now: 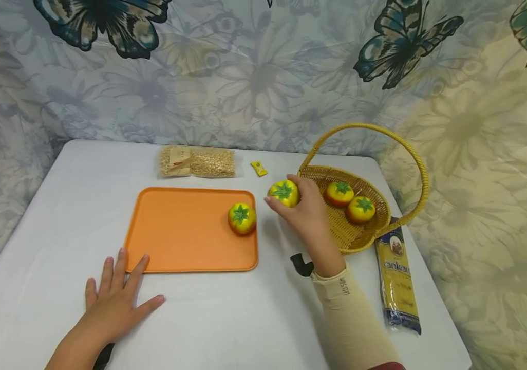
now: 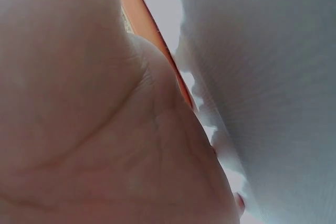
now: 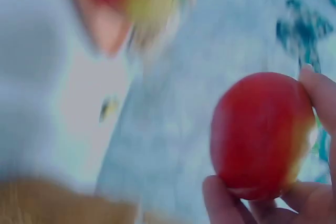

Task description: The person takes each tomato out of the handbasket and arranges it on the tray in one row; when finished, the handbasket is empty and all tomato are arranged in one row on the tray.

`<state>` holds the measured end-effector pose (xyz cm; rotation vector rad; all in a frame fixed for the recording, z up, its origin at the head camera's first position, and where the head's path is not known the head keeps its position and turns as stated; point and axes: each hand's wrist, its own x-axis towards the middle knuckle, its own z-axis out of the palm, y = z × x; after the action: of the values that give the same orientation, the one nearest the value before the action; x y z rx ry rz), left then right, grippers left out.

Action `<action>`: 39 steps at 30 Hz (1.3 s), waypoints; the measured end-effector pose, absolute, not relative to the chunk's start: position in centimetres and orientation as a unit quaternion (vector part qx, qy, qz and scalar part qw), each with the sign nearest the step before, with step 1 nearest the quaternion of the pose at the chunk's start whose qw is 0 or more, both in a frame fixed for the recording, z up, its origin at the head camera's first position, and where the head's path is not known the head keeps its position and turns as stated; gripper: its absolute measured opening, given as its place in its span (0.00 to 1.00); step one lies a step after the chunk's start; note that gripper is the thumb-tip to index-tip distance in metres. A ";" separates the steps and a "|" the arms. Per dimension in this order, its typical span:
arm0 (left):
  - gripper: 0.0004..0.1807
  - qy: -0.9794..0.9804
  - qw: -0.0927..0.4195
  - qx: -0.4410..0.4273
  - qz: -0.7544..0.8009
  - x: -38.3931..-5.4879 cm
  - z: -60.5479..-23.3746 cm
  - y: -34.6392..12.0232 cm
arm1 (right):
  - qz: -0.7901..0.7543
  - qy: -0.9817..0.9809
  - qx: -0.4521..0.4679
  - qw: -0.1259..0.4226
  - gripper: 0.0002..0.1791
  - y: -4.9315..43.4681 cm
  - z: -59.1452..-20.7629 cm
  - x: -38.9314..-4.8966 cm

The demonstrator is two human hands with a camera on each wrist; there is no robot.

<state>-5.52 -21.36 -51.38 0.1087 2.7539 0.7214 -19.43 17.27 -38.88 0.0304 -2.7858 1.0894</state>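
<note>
The right hand (image 1: 307, 213) grips a round yellow-and-red toy fruit with a green leafy cap (image 1: 284, 193), its fingers curled round the fruit's far side. The fruit is held above the white table (image 1: 226, 318), between the right edge of the flat orange plastic tray (image 1: 185, 231) and the rim of the woven yellow wicker basket with a tall hoop handle (image 1: 360, 236). In the right wrist view the fruit's red underside (image 3: 260, 135) sits between the fingertips (image 3: 220, 198), and the rest of that view is blurred.

The left hand (image 1: 113, 303) lies flat on the table with its fingers straight and spread, holding nothing, its fingertips just at the tray's near left corner. The left wrist view is filled by the palm (image 2: 105, 129), with a sliver of the orange tray's edge (image 2: 152, 24) beside it.

A second toy fruit of the same kind (image 1: 242, 218) rests on the tray near its right edge. Two more toy fruits (image 1: 350, 201) lie side by side inside the basket.

A clear bag of pale grains (image 1: 197, 162) lies on the table behind the tray, and a small yellow packet (image 1: 259, 168) lies just to its right. A long packet of pasta in blue and yellow wrapping (image 1: 398, 280) lies along the table's right side, its upper end touching the basket.
</note>
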 end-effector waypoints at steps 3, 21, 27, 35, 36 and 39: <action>0.62 0.957 0.145 0.041 0.247 -5.9 -51.4 -21.2 | 0.397 -0.914 0.051 0.063 0.44 14.4 -39.5 -19.9; 0.63 0.960 0.157 0.030 0.229 -6.4 -50.7 -20.7 | 0.283 -0.934 0.217 -0.006 0.43 7.7 -45.6 -21.5; 0.62 0.960 0.155 0.027 0.232 -6.3 -50.9 -20.8 | 0.219 -0.953 0.209 -0.017 0.43 7.1 -46.0 -21.5; 0.61 0.960 0.147 0.026 0.238 -6.0 -51.1 -21.1 | 0.168 -0.964 0.201 -0.037 0.44 6.6 -46.3 -21.6; 0.61 0.960 0.149 0.025 0.236 -6.0 -51.1 -21.1 | 0.169 -0.964 0.200 -0.039 0.44 6.6 -46.2 -21.6; 0.62 0.960 0.154 0.020 0.234 -6.0 -51.0 -21.2 | 0.171 -0.964 0.200 -0.047 0.45 6.4 -46.2 -21.7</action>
<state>-5.97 -21.18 -51.04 0.0586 2.7502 0.6711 -21.67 6.43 -46.23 0.6493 -3.1210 0.5540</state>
